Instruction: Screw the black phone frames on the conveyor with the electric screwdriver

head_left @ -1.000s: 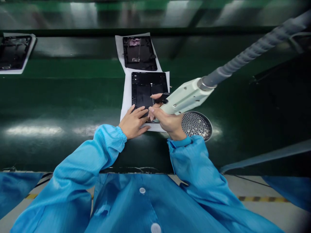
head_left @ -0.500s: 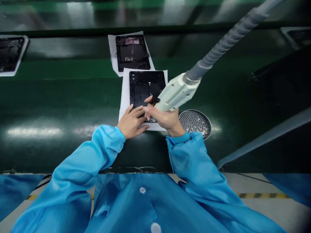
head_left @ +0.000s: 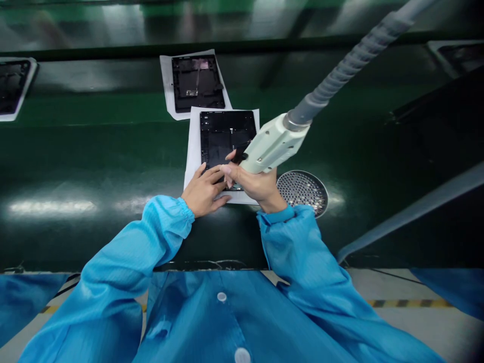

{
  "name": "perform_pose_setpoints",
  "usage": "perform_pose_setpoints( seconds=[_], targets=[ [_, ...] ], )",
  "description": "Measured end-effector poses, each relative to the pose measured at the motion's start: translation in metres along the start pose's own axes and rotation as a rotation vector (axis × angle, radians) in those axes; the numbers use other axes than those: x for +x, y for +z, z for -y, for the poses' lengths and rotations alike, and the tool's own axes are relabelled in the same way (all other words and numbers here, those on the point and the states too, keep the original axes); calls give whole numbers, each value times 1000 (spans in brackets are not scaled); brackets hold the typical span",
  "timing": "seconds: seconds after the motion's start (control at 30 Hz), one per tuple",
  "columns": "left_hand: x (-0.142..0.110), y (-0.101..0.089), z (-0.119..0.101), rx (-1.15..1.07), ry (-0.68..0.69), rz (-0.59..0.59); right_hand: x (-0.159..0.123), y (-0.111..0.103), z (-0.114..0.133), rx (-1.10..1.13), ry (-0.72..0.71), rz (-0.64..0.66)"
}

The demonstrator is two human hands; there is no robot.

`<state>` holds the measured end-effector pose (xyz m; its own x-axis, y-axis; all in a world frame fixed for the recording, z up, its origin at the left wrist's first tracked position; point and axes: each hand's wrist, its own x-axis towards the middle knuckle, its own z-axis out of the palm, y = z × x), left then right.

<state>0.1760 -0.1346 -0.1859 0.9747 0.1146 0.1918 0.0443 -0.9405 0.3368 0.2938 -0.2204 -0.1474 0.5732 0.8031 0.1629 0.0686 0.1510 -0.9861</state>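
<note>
1. On the dark green counter (head_left: 98,151), the black panel (head_left: 223,143) lies on a white sheet (head_left: 193,151).
2. The right hand (head_left: 260,187) has its grip closed around the pale tool (head_left: 274,143), tip hidden; the left hand (head_left: 204,192), grip unclosed, rests fingertips on the panel.
3. Good work likely needs a flat panel, a steady tool.
4. The perforated dish (head_left: 302,191) crowds the right wrist; leftward seems roomier.

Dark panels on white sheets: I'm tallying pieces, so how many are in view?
4: near panel, partly under the left hand; middle panel, just beyond it; left panel and right panel, partly shown at the picture's edges. Others may be hidden.
</note>
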Motion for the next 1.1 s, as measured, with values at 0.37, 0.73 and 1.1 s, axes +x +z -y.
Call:
perform_pose_setpoints(
  seconds=[0.37, 0.73, 1.1],
  targets=[
    [0, 1, 1, -8, 3, -9, -1, 5, 5, 23, 1, 1],
    [-3, 3, 4, -33, -43, -35, 9, -29, 4, -68, -282, -306],
    [-3, -5, 3, 36, -18, -14, -3, -55, 19, -75, -232, -418]
  ],
)
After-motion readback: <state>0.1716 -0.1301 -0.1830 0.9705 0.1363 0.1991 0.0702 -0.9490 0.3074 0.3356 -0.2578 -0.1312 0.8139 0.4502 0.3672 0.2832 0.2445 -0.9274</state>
